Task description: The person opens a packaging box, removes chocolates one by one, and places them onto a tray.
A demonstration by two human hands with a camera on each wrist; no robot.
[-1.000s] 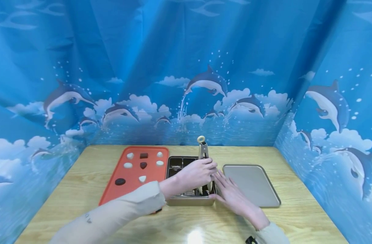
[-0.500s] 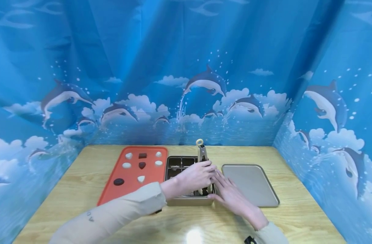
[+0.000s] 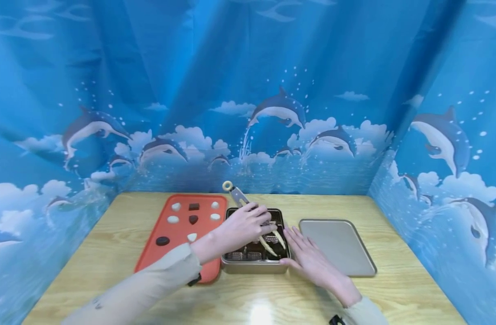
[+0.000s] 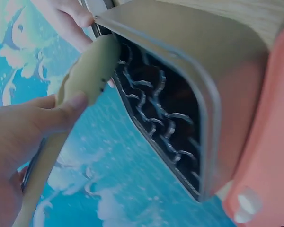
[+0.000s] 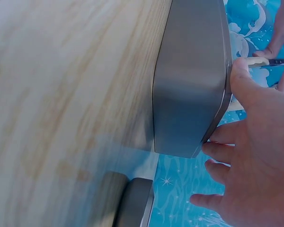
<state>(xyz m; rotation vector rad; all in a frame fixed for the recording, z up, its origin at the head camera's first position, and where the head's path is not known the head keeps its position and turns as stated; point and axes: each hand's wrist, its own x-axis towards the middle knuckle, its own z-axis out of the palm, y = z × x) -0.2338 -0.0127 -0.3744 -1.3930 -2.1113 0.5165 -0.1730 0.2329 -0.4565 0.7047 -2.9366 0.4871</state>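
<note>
My left hand (image 3: 237, 228) grips a pair of tongs (image 3: 240, 197) with cream tips and a cream ring at the far end. The tongs slant over a metal tin (image 3: 254, 269), their tips apart above its right part, and I see nothing between them. Inside the tin, a dark insert (image 4: 151, 94) is divided into several compartments; my left hand hides some of it. At the tin's right side rests my right hand (image 3: 315, 266), its fingers extended, the thumb at the near right corner of the rim (image 5: 227, 90).
Left of the tin lies an orange tray (image 3: 150, 259) with several white and dark brown chocolate-like pieces (image 3: 193, 219). A flat metal lid (image 3: 337, 248) lies to the right on the wooden table (image 3: 305, 302). A dolphin-print curtain (image 3: 215, 90) stands behind.
The tongs have swung from nearly upright to a leftward slant, and their tips now show spread above the tin. My left hand has shifted left; the right hand has stayed at the tin.
</note>
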